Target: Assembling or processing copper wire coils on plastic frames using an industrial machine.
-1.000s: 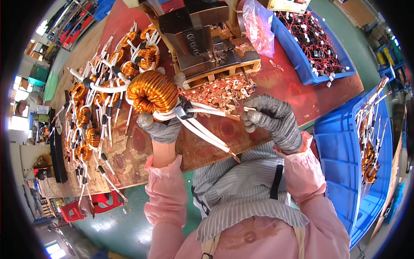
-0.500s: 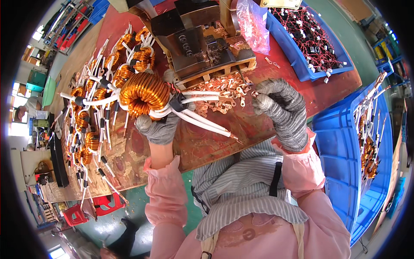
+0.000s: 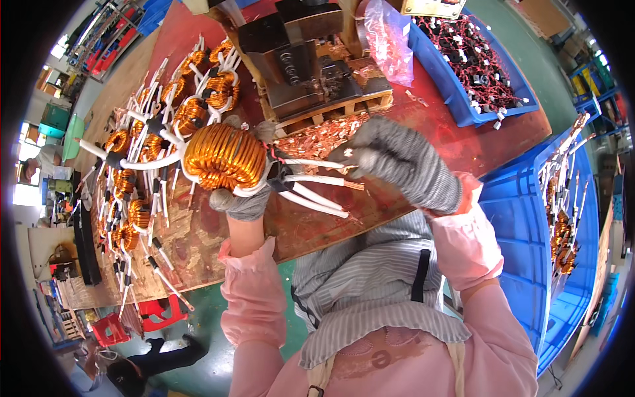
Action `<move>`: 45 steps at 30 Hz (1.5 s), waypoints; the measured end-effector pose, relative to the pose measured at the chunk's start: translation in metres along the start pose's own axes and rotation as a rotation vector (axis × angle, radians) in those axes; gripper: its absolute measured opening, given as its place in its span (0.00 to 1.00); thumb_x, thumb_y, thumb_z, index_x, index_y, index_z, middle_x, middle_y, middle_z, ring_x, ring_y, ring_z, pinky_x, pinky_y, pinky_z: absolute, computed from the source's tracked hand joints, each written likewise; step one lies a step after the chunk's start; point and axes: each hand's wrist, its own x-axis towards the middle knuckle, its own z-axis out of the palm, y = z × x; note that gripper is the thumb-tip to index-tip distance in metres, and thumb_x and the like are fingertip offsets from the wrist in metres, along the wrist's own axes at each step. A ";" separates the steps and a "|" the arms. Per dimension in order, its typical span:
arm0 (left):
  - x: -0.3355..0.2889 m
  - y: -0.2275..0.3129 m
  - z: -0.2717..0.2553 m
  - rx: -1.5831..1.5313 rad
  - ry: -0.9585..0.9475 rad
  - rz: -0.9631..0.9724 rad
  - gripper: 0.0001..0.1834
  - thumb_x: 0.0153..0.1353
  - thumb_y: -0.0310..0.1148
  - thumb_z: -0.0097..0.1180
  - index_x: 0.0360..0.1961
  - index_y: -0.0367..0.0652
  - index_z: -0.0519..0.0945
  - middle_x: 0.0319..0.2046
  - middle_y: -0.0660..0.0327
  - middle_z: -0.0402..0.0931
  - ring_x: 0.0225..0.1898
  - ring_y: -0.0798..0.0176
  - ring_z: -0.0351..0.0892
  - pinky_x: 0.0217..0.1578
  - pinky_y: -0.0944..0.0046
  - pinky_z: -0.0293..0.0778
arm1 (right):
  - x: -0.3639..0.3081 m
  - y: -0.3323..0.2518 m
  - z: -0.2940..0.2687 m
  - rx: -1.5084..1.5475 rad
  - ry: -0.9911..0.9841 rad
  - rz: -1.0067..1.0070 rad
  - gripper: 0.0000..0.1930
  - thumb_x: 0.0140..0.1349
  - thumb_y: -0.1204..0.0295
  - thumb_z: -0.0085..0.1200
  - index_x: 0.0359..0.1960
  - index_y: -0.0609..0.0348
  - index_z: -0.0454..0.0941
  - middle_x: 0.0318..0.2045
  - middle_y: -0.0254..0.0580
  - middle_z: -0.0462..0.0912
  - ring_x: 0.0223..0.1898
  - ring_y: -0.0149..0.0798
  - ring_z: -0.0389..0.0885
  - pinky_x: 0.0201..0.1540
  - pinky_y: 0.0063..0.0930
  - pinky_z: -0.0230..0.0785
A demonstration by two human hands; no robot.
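My gloved left hand [image 3: 243, 204] is closed around a large toroidal coil [image 3: 223, 157] of orange copper wire, held above the table. Several white leads with bare copper ends stick out from it to the right, bound near the coil with black tape. My gloved right hand [image 3: 405, 159] pinches a small copper lug, mostly covered by the fingers, at the tip of the uppermost right-hand lead [image 3: 312, 163]. Whether the wire sits inside the lug cannot be made out. Just beyond the leads lies a pile of loose copper lugs [image 3: 317, 135].
A dark metal press [image 3: 291, 76] stands behind the pile on a wooden base. More coils [image 3: 135, 215] lie at left. A plastic bag [image 3: 389, 43] and a blue tray [image 3: 463, 114] of red-wired parts are at back right. A large blue bin [image 3: 519, 231] stands at right.
My right hand has moved left with the lug to the end of a lead. The coil has turned slightly in my left hand, and its leads now point more levelly right.
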 end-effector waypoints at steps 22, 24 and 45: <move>0.016 -0.002 0.020 0.054 -0.078 0.041 0.48 0.40 0.46 0.63 0.60 0.41 0.53 0.59 0.56 0.54 0.60 0.56 0.52 0.59 0.57 0.54 | -0.026 0.038 -0.015 0.490 0.318 0.056 0.05 0.60 0.70 0.47 0.33 0.58 0.69 0.26 0.35 0.77 0.26 0.28 0.76 0.29 0.20 0.71; 0.014 -0.005 0.006 -0.016 -0.021 0.095 0.46 0.42 0.41 0.63 0.60 0.42 0.52 0.59 0.55 0.52 0.58 0.54 0.55 0.56 0.57 0.60 | -0.025 0.053 -0.034 0.265 0.454 -0.003 0.05 0.58 0.71 0.48 0.33 0.59 0.69 0.25 0.34 0.77 0.25 0.27 0.75 0.28 0.20 0.70; 0.012 -0.007 0.040 -0.033 -0.153 -0.090 0.45 0.40 0.46 0.63 0.59 0.47 0.55 0.56 0.56 0.58 0.51 0.44 0.64 0.37 0.40 0.74 | -0.044 0.047 -0.039 0.174 0.427 0.195 0.15 0.62 0.67 0.44 0.47 0.61 0.69 0.36 0.38 0.77 0.37 0.29 0.75 0.38 0.20 0.68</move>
